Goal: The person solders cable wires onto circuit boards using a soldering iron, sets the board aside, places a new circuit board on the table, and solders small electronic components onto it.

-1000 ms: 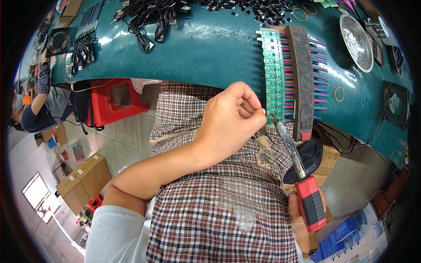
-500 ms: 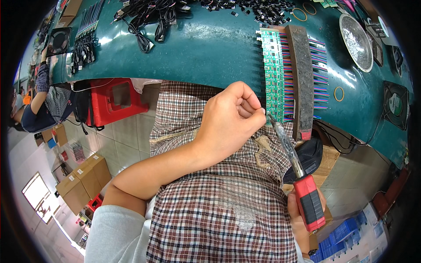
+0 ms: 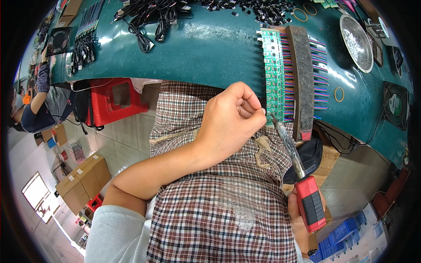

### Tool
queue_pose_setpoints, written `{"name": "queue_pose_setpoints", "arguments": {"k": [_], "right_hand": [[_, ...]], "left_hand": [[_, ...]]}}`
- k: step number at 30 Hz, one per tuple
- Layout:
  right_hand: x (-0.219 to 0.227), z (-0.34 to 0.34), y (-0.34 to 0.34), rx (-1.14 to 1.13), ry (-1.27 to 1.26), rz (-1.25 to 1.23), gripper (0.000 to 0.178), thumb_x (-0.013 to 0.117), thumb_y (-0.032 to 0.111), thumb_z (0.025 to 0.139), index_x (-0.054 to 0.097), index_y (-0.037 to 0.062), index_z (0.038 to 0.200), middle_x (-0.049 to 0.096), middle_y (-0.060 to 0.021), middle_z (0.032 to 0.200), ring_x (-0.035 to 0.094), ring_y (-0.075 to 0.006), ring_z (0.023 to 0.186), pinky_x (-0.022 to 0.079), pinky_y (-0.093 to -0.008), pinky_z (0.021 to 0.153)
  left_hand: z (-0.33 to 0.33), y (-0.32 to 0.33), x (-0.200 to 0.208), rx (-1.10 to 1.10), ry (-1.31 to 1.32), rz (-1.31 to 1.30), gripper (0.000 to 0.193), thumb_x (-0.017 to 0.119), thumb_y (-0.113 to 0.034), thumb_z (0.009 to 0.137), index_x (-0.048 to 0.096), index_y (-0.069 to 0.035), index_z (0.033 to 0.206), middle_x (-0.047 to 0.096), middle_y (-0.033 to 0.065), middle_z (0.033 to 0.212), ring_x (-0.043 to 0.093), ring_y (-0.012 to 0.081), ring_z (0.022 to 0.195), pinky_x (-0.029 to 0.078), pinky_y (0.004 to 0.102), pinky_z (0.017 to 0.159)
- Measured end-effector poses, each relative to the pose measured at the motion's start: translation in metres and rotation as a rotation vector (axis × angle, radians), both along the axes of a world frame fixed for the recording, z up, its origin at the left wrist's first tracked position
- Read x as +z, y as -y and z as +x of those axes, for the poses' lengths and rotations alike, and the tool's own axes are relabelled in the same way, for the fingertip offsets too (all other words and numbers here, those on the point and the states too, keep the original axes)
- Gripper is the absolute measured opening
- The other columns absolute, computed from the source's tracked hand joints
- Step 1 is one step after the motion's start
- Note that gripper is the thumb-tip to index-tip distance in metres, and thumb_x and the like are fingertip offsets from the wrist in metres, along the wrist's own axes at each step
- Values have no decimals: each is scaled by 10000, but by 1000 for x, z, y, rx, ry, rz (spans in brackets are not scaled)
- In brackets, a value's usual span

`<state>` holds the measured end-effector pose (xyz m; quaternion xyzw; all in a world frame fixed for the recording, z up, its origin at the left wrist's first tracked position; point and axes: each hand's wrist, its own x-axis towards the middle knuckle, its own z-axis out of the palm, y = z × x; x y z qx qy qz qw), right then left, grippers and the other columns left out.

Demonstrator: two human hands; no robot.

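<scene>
My left hand [image 3: 230, 119] is closed in a pinch at the near left edge of a row of green circuit boards [image 3: 275, 74]. Whatever sits between its fingertips is too small to make out. My right hand [image 3: 298, 215], partly hidden behind the handle, grips a red and black soldering iron [image 3: 309, 201]. The iron's tip reaches the nearest boards, just right of my left fingertips. Thin red, blue and black wires [image 3: 320, 74] run right from the boards, under a long dark bar [image 3: 301, 79] lying across them.
Black cables [image 3: 153, 22] and a heap of small black connectors [image 3: 267, 11] lie at the back of the green table [image 3: 201, 52]. A metal dish [image 3: 356, 43], rubber bands [image 3: 339, 94] and a fan [image 3: 395, 105] are at right. Another person sits far left beside a red stool [image 3: 115, 98].
The soldering iron's tip has shifted slightly to the right over the boards, and its handle has moved a little with it. My left hand stays nearly still.
</scene>
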<state>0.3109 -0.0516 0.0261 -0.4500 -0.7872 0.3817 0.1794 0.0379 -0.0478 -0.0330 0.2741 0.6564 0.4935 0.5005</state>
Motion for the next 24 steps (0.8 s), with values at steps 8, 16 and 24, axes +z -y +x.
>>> {"name": "queue_pose_setpoints", "arguments": {"k": [8,16,24], "right_hand": [[1,-8,-4,49,18,84,242,770,-26,702,634,-36,902,666,-177,794,671,-291,653,541,-328,612],[-9,7,9,-96,-15,82,226,785,-32,709,626,-23,869,656,-167,780,655,-282,629,530,-328,586],[3,-9,-5,26,59,141,203,766,-27,705,632,-19,856,654,-160,780,663,-264,641,534,-315,600]], "left_hand": [[0,1,-1,-15,3,13,165,712,10,922,551,-8,957,671,35,836,647,49,735,528,195,656],[1,1,-1,-14,3,8,166,711,10,924,549,-10,955,670,34,838,644,46,736,526,194,655],[0,0,1,-17,-6,5,166,710,6,925,547,-14,951,660,23,829,628,35,721,511,187,644]]}}
